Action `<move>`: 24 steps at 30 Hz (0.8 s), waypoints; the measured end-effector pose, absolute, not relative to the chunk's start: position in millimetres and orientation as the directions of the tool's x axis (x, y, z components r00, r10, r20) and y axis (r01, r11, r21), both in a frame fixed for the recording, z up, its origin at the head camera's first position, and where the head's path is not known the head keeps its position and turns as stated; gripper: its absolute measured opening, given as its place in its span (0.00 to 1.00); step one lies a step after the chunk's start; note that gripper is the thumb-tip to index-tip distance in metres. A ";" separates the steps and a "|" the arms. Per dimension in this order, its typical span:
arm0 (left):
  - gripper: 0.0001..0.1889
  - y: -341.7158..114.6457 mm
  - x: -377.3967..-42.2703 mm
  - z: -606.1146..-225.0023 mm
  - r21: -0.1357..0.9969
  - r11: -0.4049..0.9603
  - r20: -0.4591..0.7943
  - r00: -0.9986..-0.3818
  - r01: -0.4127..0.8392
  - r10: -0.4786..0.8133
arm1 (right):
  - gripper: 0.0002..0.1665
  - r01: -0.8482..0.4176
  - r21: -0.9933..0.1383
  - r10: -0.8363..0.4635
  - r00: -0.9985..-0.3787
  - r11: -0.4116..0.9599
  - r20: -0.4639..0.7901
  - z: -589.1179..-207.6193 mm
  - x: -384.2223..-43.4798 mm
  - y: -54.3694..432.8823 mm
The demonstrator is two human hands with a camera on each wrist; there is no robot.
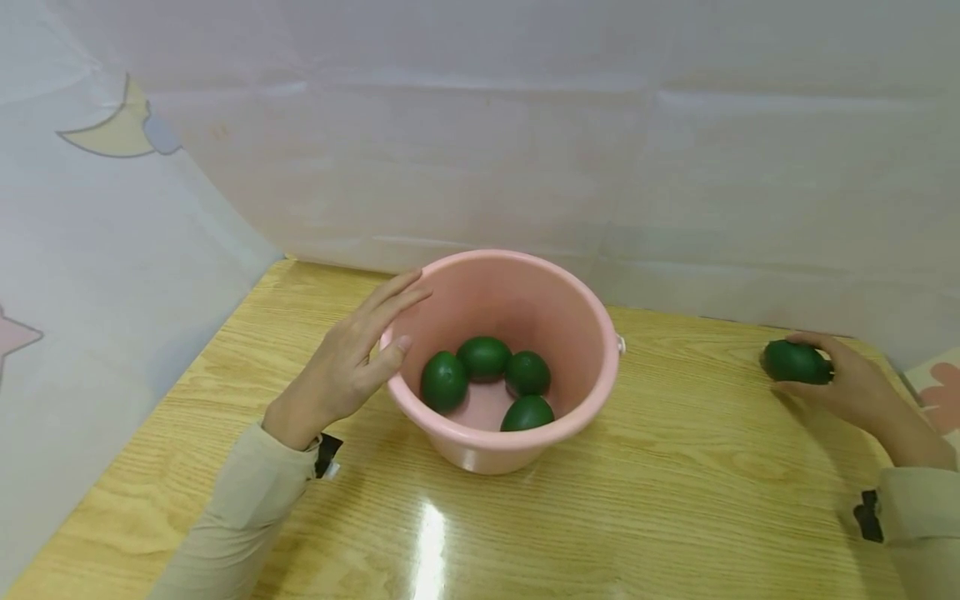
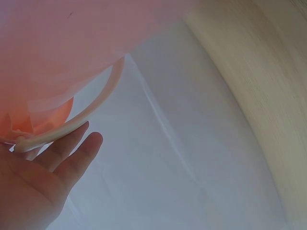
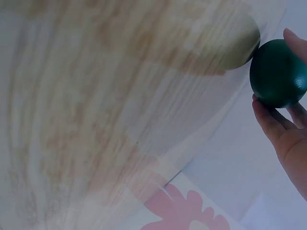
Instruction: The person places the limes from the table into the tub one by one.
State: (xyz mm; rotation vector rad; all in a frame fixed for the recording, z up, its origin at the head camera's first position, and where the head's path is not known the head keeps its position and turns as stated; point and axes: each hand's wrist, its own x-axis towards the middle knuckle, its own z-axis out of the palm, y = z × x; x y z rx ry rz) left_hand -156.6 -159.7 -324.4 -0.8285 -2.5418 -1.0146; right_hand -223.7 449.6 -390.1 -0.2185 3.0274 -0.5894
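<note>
A pink bucket (image 1: 487,460) stands on the wooden table with several dark green avocados (image 1: 444,382) lying on its bottom. My left hand (image 1: 341,367) rests on the bucket's left rim, thumb and two fingertips reaching over it. From the left wrist view, its straight fingers lie outside the bucket against the pale handle (image 2: 98,100). Far to the right, my right hand (image 1: 851,379) holds another smooth green avocado (image 1: 795,362) between thumb and fingers, close over the tabletop. The right wrist view shows this avocado (image 3: 277,74) with fingers beneath it and the thumb on top.
The wooden table (image 1: 675,500) ends at a pale hanging sheet (image 1: 480,167) behind the bucket. More sheet, printed with a moon (image 1: 112,133), hangs on the left. A pink flower print (image 1: 943,398) shows past the table's right edge.
</note>
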 end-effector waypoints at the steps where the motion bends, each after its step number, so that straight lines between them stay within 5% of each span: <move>1: 0.29 -159.7 -156.5 -324.4 0.537 0.589 0.450 -0.796 0.604 0.406 | 0.49 -0.120 -0.382 -0.144 -0.989 0.917 -0.036 -390.1 -223.7 450.1; 24: 0.29 -159.9 -156.5 -324.7 0.536 0.585 0.456 -0.792 0.608 0.405 | 0.45 -0.197 -0.395 -0.209 -0.978 0.897 0.014 -389.9 -217.4 447.0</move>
